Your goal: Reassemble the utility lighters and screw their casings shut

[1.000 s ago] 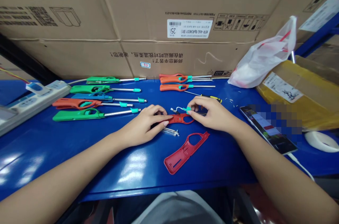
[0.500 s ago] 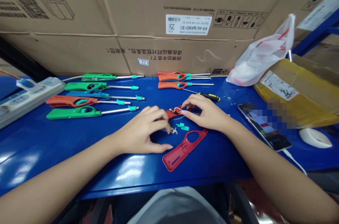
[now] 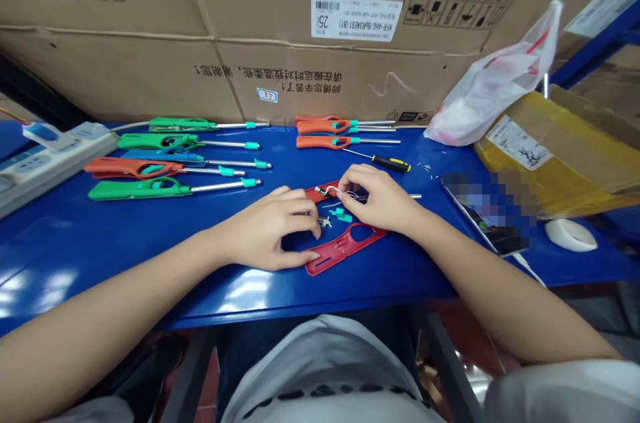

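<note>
One loose red shell (image 3: 338, 250), slanting, ring end far-right, left hand (image 3: 273, 226) touching

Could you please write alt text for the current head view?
The right hand holds a white wire over one red lighter half on a blue table, while the left hand spreads, thumb at a second red half. Green, blue and orange lighters lie beyond.
</note>
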